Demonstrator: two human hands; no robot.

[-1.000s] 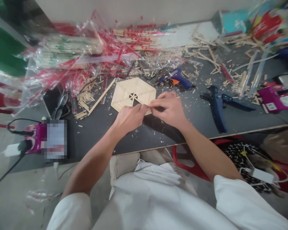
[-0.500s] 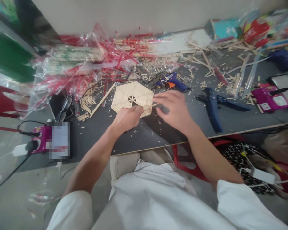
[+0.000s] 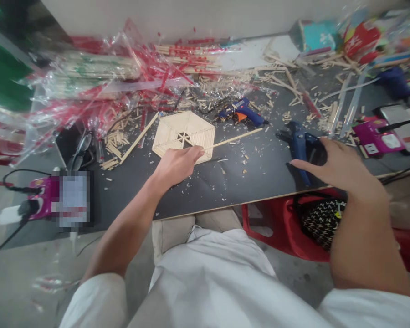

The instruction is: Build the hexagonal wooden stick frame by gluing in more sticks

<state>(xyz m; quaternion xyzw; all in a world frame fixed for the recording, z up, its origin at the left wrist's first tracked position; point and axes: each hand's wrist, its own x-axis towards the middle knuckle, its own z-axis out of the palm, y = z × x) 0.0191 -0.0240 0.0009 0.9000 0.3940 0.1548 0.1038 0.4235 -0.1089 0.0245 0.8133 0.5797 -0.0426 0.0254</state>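
Observation:
A hexagonal panel of pale wooden sticks (image 3: 169, 127), with a small spoked opening in its middle, lies on the dark table. My left hand (image 3: 177, 166) is closed at its near right edge, pinching one long wooden stick (image 3: 237, 137) against the panel. The free end of that stick juts out to the right. Over at the right, my right hand (image 3: 341, 166) is spread, thumb and fingers apart, around the blue hand cutter (image 3: 298, 148). Its fingers partly cover the cutter's handles, and no firm grip on it shows.
Behind the panel lies a blue glue gun (image 3: 244, 111). Wooden offcuts (image 3: 118, 141), plastic-wrapped stick bundles (image 3: 99, 73) and clear glue sticks (image 3: 351, 107) crowd the back. Purple power adapters (image 3: 379, 138) sit at both sides; glasses (image 3: 80, 148) lie left. A red chair (image 3: 283, 223) stands below the table edge.
My right hand has left the stick beside the panel and swung right to the blue cutter, spreading its fingers. The left hand stays on the panel, and the long stick is now exposed.

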